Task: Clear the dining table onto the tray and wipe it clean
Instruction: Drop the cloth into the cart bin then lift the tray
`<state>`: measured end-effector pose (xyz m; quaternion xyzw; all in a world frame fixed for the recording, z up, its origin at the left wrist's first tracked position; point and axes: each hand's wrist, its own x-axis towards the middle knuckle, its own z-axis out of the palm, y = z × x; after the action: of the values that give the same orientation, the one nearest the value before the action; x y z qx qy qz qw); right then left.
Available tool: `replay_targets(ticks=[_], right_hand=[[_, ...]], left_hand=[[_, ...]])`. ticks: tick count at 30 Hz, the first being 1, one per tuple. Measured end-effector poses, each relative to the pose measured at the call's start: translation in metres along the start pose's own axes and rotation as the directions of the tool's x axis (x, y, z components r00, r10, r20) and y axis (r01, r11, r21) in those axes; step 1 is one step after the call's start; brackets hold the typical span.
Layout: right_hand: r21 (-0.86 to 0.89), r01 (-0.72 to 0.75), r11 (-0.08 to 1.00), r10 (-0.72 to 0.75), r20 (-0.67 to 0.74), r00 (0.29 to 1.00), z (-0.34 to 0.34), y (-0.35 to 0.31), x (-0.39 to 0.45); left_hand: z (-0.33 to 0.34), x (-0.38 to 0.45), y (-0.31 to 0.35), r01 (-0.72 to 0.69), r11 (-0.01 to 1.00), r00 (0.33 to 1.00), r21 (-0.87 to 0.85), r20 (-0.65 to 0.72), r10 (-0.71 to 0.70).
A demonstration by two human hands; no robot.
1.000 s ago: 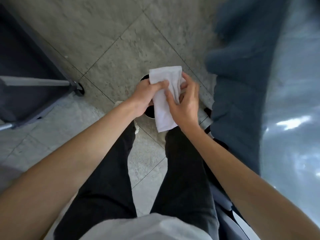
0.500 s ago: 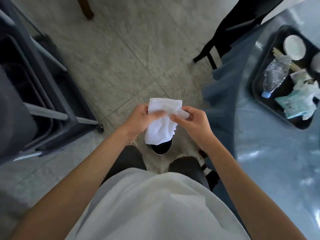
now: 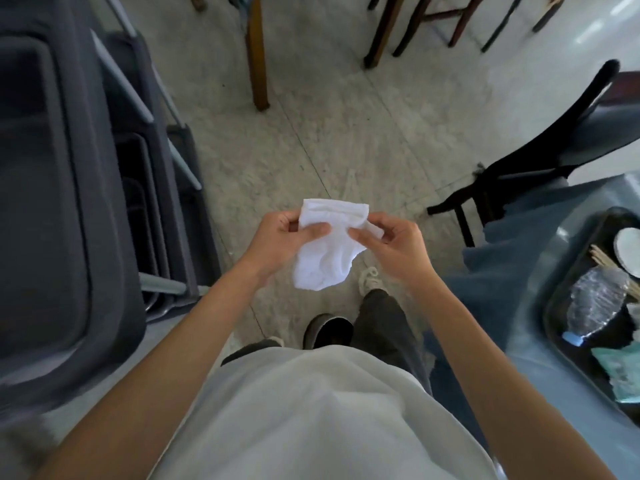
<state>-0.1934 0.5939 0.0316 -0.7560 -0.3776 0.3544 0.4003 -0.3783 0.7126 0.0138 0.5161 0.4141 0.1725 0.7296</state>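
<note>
The head is lifting since a second ago, so more of the room is showing now: chair legs up ahead, and the tray coming into view at the right. The cloth is being opened out more than before.

Both hands are holding the white cloth up in the air in front of the person, over the floor. The left hand is pinching its left top part, thumb on the front, grip closed on it. The right hand is pinching the right top corner, grip closed on it too. The rest is hanging down loose and wrinkly.

The cloth is looking soft, thin and light, so it is likely to flop and bunch up easily. Bunching it into a pad in one palm looks best for wiping.

The surface is at the right, shiny and blue-grey. The dark tray is sitting on it with a crinkly clear bottle, a round white dish, thin sticks and crumpled wrappers inside. A dark stacked cart is standing at the left.
</note>
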Motion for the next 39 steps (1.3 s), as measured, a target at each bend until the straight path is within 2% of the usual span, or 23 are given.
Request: replay_targets(ticks=[7, 12, 17, 22, 28, 34, 39], right_hand=[[-0.026, 0.146, 0.989, -0.138, 0.212, 0.967, -0.031, -0.014, 0.153], [-0.038, 0.259, 0.965, -0.23, 0.349, 0.908, -0.048, -0.039, 0.26], [-0.01, 0.362, 0.932, -0.299, 0.544, 0.784, -0.035, -0.077, 0.348], [0.012, 0.459, 0.888, -0.358, 0.644, 0.676, 0.013, -0.12, 0.419], [0.054, 0.518, 0.853, -0.384, 0.738, 0.555, 0.1, -0.195, 0.502], [0.086, 0.624, 0.777, -0.413, 0.817, 0.402, 0.192, -0.29, 0.569], [0.096, 0.675, 0.732, -0.425, 0.838, 0.341, 0.266, -0.357, 0.606]], left_hand=[[0.007, 0.099, 0.042, -0.063, 0.996, 0.977, -0.062, -0.206, 0.049], [0.013, 0.164, 0.081, -0.109, 0.991, 0.895, -0.076, -0.442, 0.065], [-0.002, 0.196, 0.113, -0.114, 0.987, 0.795, -0.115, -0.607, 0.021], [-0.044, 0.222, 0.142, -0.192, 0.96, 0.719, -0.204, -0.695, -0.004], [-0.13, 0.255, 0.175, -0.284, 0.926, 0.617, -0.248, -0.787, -0.021], [-0.213, 0.282, 0.22, -0.401, 0.877, 0.45, -0.266, -0.89, -0.064], [-0.281, 0.295, 0.254, -0.421, 0.88, 0.302, -0.22, -0.949, -0.093]])
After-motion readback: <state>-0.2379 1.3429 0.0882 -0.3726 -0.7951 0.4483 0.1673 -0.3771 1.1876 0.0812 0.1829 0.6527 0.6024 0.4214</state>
